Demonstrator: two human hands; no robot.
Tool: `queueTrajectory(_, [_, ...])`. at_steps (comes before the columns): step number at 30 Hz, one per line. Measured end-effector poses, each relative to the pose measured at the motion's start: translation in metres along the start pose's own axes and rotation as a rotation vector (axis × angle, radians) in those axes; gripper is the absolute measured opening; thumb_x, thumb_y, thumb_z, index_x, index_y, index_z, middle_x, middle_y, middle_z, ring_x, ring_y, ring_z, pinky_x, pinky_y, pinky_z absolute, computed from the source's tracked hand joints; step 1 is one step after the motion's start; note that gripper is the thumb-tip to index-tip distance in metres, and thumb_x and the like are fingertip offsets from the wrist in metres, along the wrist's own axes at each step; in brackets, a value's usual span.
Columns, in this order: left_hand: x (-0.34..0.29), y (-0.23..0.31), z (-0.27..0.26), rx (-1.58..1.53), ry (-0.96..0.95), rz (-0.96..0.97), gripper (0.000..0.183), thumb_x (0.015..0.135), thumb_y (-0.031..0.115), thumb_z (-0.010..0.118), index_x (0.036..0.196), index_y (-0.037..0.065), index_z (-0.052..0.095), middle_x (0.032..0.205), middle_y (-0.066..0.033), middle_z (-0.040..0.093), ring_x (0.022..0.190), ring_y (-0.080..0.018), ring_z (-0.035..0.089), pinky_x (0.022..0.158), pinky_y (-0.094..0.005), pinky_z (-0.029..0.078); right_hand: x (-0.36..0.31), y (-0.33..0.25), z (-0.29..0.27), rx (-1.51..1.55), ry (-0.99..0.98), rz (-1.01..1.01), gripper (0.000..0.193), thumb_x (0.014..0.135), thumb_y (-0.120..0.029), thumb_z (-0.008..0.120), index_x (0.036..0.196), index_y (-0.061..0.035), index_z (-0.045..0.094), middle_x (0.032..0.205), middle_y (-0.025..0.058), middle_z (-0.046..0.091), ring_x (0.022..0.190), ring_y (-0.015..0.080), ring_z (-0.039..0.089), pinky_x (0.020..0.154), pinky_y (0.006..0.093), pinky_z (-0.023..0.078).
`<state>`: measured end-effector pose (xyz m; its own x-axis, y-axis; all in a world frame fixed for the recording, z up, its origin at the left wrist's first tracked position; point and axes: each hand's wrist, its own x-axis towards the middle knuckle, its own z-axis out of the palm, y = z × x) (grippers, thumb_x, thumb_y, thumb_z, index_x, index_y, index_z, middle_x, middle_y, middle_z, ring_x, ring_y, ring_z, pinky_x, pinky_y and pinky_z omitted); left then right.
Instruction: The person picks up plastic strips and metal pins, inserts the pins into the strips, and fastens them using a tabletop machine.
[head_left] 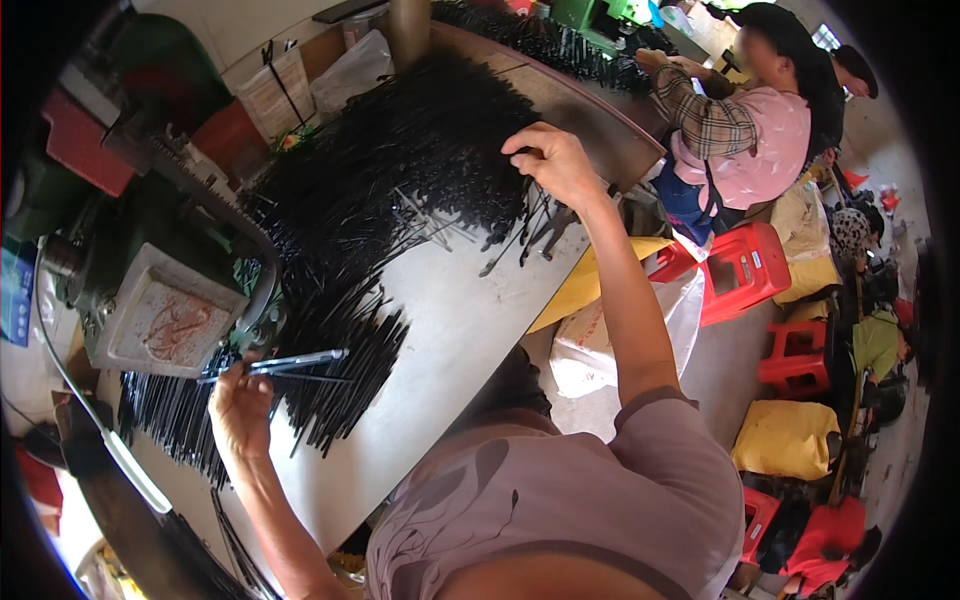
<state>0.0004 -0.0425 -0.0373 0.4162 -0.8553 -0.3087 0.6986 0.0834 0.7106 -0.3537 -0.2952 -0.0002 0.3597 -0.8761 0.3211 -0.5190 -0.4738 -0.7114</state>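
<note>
A big heap of thin black rods [430, 120] covers the far part of the pale tabletop [440, 300]. My right hand [562, 168] is at the heap's right edge, thumb and fingers pinched together; a small dark bit shows at the fingertips, too small to make out. Low on the left, beside the green machine [150, 290], my left hand [240, 408] has its fingers closed around the end of a thin silvery rod [305, 361]. That rod points right, above a second bunch of black rods [345, 400] spread on the table.
A curved dark metal arm [262, 270] of the machine stands close to my left hand. To the right, a white sack [585, 350] and a red stool [742, 275] are on the floor. Another person in a pink top [765, 150] works at a neighbouring table.
</note>
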Motion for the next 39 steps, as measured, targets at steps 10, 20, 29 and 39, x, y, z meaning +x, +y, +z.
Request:
queueTrajectory(10, [-0.010, -0.008, 0.005, 0.059, 0.117, -0.022, 0.009, 0.070, 0.007, 0.059, 0.076, 0.005, 0.052, 0.075, -0.0066, 0.056, 0.058, -0.0109, 0.049, 0.044, -0.0181, 0.039, -0.042, 0.039, -0.014, -0.242, -0.136, -0.201, 0.031, 0.064, 0.007, 0.053, 0.090, -0.0076, 0.060, 0.106, 0.0059, 0.047, 0.089, 0.0198, 0.051, 0.076, 0.0271, 0.041])
queueTrajectory(20, [-0.026, -0.009, 0.001, 0.185, 0.128, -0.112, 0.013, 0.075, 0.018, 0.059, 0.081, 0.006, 0.055, 0.065, -0.0006, 0.053, 0.040, -0.0020, 0.031, 0.031, -0.0145, 0.021, -0.040, -0.061, 0.053, -0.293, 0.190, -0.905, 0.017, 0.065, -0.004, 0.059, 0.082, -0.0072, 0.057, 0.083, 0.0045, 0.055, 0.071, 0.0179, 0.054, 0.061, 0.0283, 0.045])
queueTrajectory(29, [-0.027, -0.010, 0.018, 0.342, 0.113, -0.173, 0.016, 0.079, 0.013, 0.051, 0.092, 0.004, 0.054, 0.062, -0.0010, 0.051, 0.040, -0.0035, 0.031, 0.034, -0.0164, 0.023, -0.119, -0.127, 0.116, 0.095, -0.314, -1.367, 0.018, 0.061, -0.011, 0.059, 0.076, -0.0015, 0.056, 0.084, 0.0069, 0.051, 0.074, 0.0185, 0.050, 0.062, 0.0292, 0.044])
queueTrajectory(39, [-0.039, -0.003, 0.017, 0.341, 0.122, -0.046, 0.022, 0.077, 0.001, 0.050, 0.098, 0.007, 0.051, 0.062, -0.0055, 0.051, 0.040, -0.0037, 0.033, 0.033, -0.0158, 0.023, -0.071, -0.121, 0.166, 0.144, -0.398, -0.520, 0.012, 0.068, -0.006, 0.058, 0.079, -0.0032, 0.054, 0.075, 0.0073, 0.055, 0.061, 0.0217, 0.056, 0.054, 0.0328, 0.044])
